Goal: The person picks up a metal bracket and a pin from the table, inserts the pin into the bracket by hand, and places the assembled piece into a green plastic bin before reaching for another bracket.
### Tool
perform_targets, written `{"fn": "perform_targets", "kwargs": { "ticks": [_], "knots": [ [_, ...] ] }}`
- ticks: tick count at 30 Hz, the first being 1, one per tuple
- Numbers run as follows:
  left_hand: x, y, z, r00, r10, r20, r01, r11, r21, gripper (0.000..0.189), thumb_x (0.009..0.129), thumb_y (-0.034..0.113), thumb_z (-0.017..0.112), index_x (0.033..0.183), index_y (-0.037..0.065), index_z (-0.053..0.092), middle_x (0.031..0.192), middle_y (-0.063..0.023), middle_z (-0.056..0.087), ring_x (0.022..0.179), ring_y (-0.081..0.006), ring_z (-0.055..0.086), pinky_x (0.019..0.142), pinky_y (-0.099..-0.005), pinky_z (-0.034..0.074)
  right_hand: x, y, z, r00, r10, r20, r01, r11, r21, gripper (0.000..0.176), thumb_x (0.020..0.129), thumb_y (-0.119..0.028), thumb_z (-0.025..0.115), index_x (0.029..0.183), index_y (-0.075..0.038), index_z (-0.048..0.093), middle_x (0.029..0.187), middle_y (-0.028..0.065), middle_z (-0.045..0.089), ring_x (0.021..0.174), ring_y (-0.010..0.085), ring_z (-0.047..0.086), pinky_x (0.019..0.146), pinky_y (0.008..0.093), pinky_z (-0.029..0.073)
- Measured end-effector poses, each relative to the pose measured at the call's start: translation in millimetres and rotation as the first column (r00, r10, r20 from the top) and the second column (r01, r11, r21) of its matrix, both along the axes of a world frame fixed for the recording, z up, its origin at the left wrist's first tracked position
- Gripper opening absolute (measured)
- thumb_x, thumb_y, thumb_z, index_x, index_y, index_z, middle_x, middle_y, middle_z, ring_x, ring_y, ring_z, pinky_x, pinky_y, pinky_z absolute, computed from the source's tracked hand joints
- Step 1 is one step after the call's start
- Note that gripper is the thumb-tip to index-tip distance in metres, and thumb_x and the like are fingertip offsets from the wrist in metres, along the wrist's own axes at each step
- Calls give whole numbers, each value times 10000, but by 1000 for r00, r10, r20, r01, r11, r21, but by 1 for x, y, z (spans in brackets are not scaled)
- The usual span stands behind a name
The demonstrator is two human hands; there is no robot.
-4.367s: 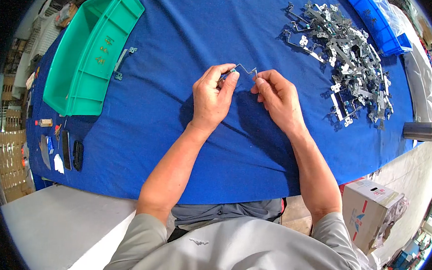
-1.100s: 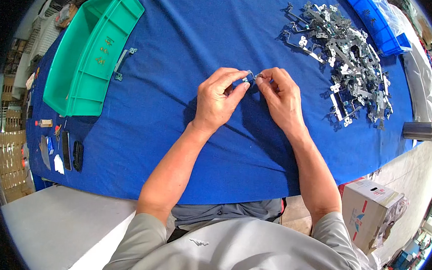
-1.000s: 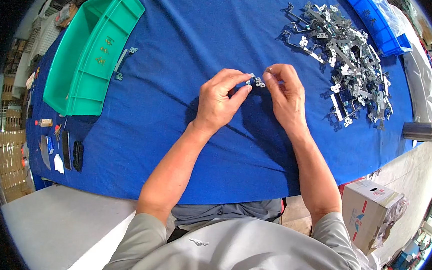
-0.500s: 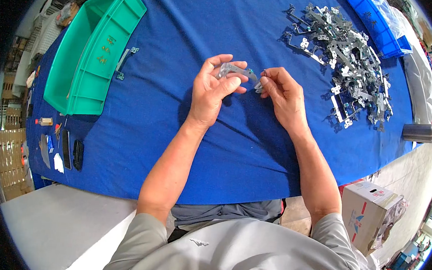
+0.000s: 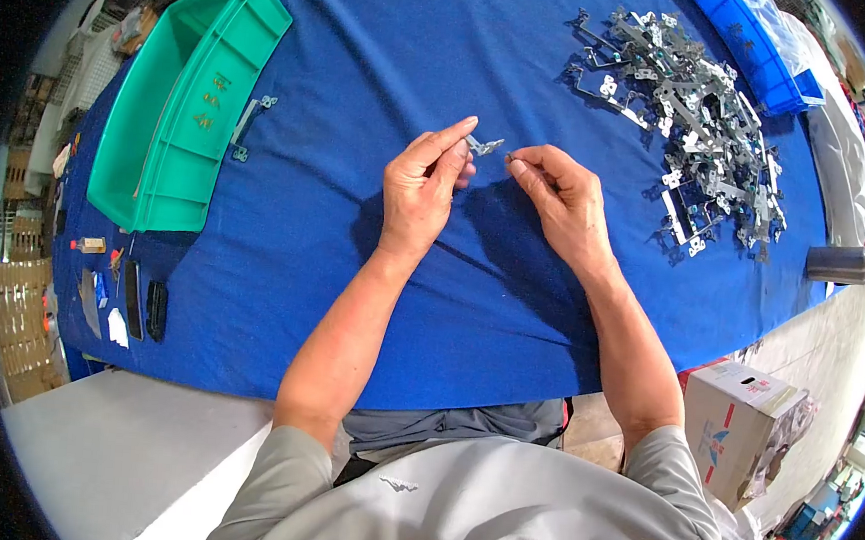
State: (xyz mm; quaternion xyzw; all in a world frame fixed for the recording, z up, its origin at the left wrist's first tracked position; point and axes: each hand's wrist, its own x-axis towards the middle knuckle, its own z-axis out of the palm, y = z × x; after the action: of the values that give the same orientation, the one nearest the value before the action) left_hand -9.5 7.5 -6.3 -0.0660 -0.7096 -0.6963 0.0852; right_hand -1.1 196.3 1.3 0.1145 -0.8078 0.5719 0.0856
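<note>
Moved: bracket (image 5: 483, 145) shifted from left hand (image 5: 423, 194) palm to fingertips, pinched above tabletop (image 5: 419, 28); right hand (image 5: 558, 194) pinched shut just beside, contents indiscernible. Judged light, stiff, sharp-edged; flat faces best gripped.

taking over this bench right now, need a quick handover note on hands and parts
Left hand: thumb and forefinger pinch a small metal bracket over the blue cloth.
Right hand: fingertips pinched shut right beside that bracket; whether they hold anything is too small to tell.
Parts: a big pile of brackets sits on the cloth to the right; a single bracket lies beside the green bin.
Done: only a few small pieces lie in the green bin.
Left: the pile is large, so most of the work probably lies ahead.
</note>
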Motion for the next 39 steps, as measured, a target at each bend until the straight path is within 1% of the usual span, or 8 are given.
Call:
{"fn": "perform_targets", "kwargs": {
  "ticks": [13,16,19,21,25,28,31,39],
  "knots": [
    [2,1,1,990,-17,141,15,1000,12,206,1028,169,652,1170,36,721,923,-37,732,735,-63,650,563,-194,484,4,-2,12,994,7,107,-13,999,51,167,989,-152,666,1021,5,712,763,110,686,672,142,632,611,324,491],
    [2,1,5,995,-1,97,7,998,-63,194,1009,152,678,1150,39,747,923,-25,733,736,-61,647,571,-207,482,3,-1,11,993,-11,120,3,998,70,170,990,-153,663,1018,8,710,748,110,681,661,134,625,604,321,487],
    [-3,-1,1,984,-36,-173,-5,973,-231,183,976,127,714,1128,43,770,930,-19,738,756,-52,643,588,-211,478,2,1,7,991,-29,127,20,997,77,177,995,-158,656,1033,7,707,731,100,670,650,121,616,592,312,482],
    [-2,1,0,975,-35,-221,-27,962,-272,186,955,105,729,1125,45,773,938,-32,740,782,-65,648,630,-224,493,0,3,4,984,-23,175,10,997,74,181,999,-158,648,1062,2,702,724,84,662,645,107,608,585,303,482],
    [-5,3,-1,906,-52,-420,-121,920,-373,191,924,81,748,1110,43,774,941,-70,739,835,-122,668,725,-265,527,-3,4,0,955,64,290,-14,985,-171,213,1021,-148,612,1142,10,688,793,42,652,695,92,593,627,275,496],
    [-1,6,7,943,-20,-332,-111,922,-370,156,885,48,753,1040,49,775,942,-100,750,875,-249,694,773,-351,556,-6,7,9,913,164,374,-38,946,-322,230,1036,-148,598,1181,11,682,867,15,643,754,80,585,684,249,504],
    [4,6,10,966,-40,-256,-63,922,-381,142,922,49,727,1057,32,768,953,-87,751,864,-192,685,788,-305,542,-6,8,13,891,186,414,-48,946,-322,241,1033,-170,608,1183,2,687,865,15,643,754,77,583,682,245,502],
    [-2,4,5,913,-177,-367,4,904,-427,149,956,75,687,1077,21,756,961,-104,761,871,-190,708,760,-307,558,-4,6,13,930,44,365,66,957,-282,199,1021,-203,640,1062,-14,685,832,15,651,689,60,565,542,221,452]
  ]
}}
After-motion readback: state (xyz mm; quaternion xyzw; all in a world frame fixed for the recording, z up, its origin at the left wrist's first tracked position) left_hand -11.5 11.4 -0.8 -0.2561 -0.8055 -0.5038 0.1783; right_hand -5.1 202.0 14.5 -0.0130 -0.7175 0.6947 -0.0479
